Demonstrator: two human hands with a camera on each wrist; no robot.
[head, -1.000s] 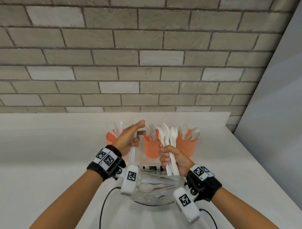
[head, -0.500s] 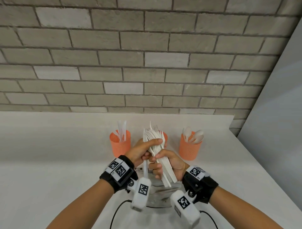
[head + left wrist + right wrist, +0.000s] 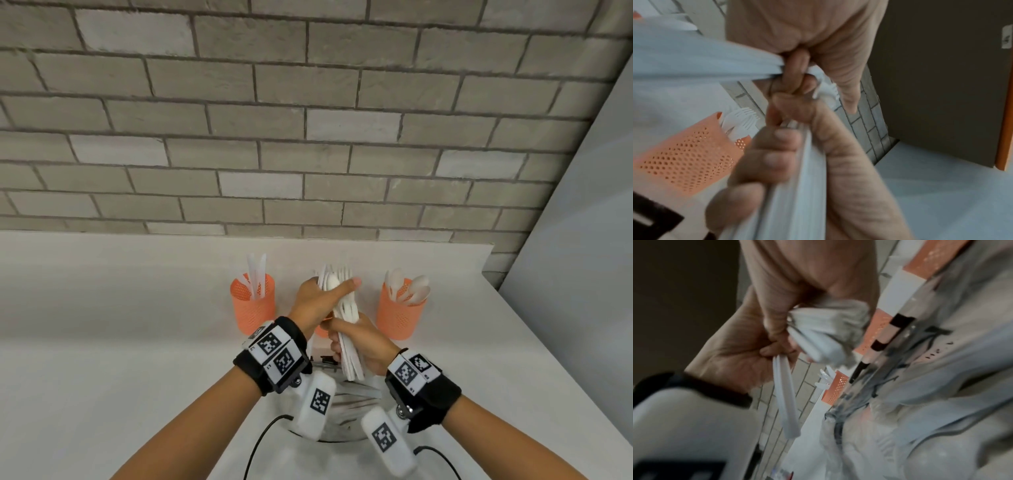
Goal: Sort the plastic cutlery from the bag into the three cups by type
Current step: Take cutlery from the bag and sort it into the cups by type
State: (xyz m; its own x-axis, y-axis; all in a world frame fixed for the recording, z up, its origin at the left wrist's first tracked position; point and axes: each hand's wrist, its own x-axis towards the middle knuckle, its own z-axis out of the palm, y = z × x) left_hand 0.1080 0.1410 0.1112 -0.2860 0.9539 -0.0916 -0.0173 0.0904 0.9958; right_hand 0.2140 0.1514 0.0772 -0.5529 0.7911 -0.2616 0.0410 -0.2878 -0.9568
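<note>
Three orange mesh cups stand in a row: the left cup holds knives, the right cup holds spoons, and the middle cup holds forks and is mostly hidden behind my hands in the head view. My right hand grips a thick bundle of white cutlery by the handles, heads up. My left hand reaches across the top of the bundle, its fingers curled and pinching pieces there. In the right wrist view the left hand also holds thin white pieces that hang down. The clear bag lies below my wrists.
A grey brick wall rises behind the cups. The white counter stretches wide to the left, and its right edge runs diagonally near the right cup. Black cables trail from the wrist cameras by the bag.
My left hand moved right from the left cup to the bundle, carrying a white piece. Both hands have come together in front of the middle cup.
</note>
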